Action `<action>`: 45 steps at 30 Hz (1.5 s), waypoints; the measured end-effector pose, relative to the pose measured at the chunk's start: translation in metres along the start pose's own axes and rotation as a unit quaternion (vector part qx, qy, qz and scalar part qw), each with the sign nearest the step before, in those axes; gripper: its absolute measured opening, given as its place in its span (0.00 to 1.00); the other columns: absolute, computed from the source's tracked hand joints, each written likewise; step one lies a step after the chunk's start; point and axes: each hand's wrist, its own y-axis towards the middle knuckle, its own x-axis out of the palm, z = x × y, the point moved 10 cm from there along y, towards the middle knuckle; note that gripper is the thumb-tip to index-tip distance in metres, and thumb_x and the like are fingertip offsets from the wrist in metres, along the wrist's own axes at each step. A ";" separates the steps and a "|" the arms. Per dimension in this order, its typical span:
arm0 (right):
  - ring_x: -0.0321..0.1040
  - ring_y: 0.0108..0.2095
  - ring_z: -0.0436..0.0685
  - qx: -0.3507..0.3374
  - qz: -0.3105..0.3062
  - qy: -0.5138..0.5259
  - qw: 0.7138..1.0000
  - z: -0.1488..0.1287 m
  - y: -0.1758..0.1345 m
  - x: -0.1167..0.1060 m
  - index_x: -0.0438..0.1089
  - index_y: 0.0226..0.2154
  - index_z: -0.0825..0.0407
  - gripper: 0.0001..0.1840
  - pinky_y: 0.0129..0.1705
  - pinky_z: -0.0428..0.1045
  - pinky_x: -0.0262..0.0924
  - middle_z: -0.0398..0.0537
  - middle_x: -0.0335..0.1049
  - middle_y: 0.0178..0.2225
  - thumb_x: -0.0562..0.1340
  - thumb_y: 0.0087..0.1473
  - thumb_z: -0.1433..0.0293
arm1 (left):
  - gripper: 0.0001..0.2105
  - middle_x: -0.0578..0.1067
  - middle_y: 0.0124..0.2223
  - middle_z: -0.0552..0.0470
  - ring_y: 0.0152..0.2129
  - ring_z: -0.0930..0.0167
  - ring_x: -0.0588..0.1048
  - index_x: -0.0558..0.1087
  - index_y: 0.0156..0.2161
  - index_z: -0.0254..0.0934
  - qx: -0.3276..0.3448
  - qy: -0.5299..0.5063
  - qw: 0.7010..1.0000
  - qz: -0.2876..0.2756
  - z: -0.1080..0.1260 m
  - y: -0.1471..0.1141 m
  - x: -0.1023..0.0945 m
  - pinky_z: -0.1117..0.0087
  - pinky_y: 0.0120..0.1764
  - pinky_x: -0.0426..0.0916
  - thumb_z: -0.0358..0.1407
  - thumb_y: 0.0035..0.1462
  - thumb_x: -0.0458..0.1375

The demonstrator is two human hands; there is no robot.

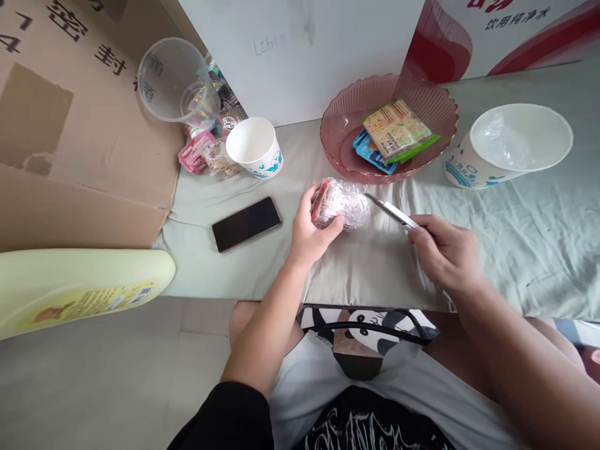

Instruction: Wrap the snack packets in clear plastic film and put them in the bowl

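My left hand (pixel 315 234) is closed around a small bundle wrapped in clear plastic (pixel 344 205), with red and white showing at its left side; what lies inside is hard to make out. In my right hand (pixel 445 250) is a utility knife (pixel 392 212) with a white handle. Its dark blade points left, and the tip is at or very near the right end of the wrapped bundle. Just behind the bundle stands a pink ribbed bowl (pixel 340 128) with a packet of crackers (pixel 396 128) and blue packets (pixel 368 152) in it.
A phone (pixel 247 224) and a paper cup (pixel 255 150) are on the left. Snack packets (pixel 199 152) and a clear plastic tub (pixel 171 81) sit by a cardboard box (pixel 84 137). A paper bucket (pixel 506 144) with plastic inside stands right. White boxes (pixel 319 56) line the back.
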 end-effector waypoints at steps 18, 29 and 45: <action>0.74 0.31 0.59 -0.033 0.018 -0.100 0.994 0.015 -0.002 -0.004 0.81 0.39 0.48 0.17 0.31 0.51 0.59 0.51 0.79 0.32 0.57 0.62 0.60 | 0.34 0.78 0.50 0.54 0.35 0.71 0.79 0.70 0.58 0.52 -0.094 -0.097 0.988 0.069 -0.025 0.005 -0.017 0.75 0.29 0.73 0.47 0.43 0.72; 0.69 0.43 0.68 0.002 0.137 -0.238 0.962 0.030 0.000 -0.030 0.78 0.45 0.46 0.15 0.42 0.59 0.59 0.55 0.77 0.43 0.61 0.59 0.61 | 0.30 0.72 0.55 0.41 0.53 0.59 0.73 0.67 0.60 0.41 0.166 0.303 0.937 0.043 0.021 -0.019 0.004 0.57 0.56 0.70 0.53 0.57 0.64; 0.72 0.55 0.65 -0.193 0.031 0.013 0.981 -0.032 -0.005 0.025 0.68 0.54 0.48 0.26 0.54 0.61 0.69 0.55 0.74 0.55 0.58 0.52 0.76 | 0.10 0.74 0.30 0.54 0.29 0.71 0.75 0.71 0.34 0.39 -0.028 0.008 0.998 0.057 -0.016 -0.008 -0.010 0.69 0.34 0.72 0.44 0.57 0.62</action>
